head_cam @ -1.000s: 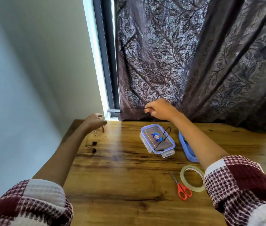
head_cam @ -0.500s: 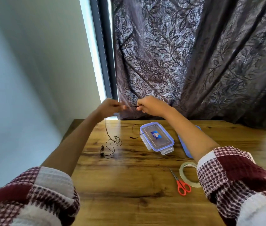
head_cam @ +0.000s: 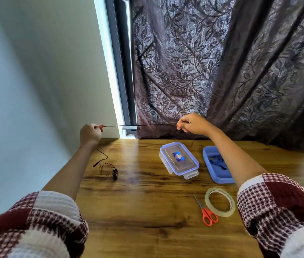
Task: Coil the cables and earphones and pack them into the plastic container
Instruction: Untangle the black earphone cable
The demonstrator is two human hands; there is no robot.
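Pulling wider apart now, pinching the thin black earphone cable (head_cam: 140,125) taut between left hand (head_cam: 90,134) and right hand (head_cam: 194,123), trailing its earbuds (head_cam: 114,174) on the brown wooden table (head_cam: 147,211); straightening for coiling, not yet approaching the clear blue-lidded plastic container (head_cam: 178,161).

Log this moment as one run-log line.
phase: earphone cable stretched taut | left hand: pinches cable | right hand: pinches cable | earbuds: on table | clear container: lid on
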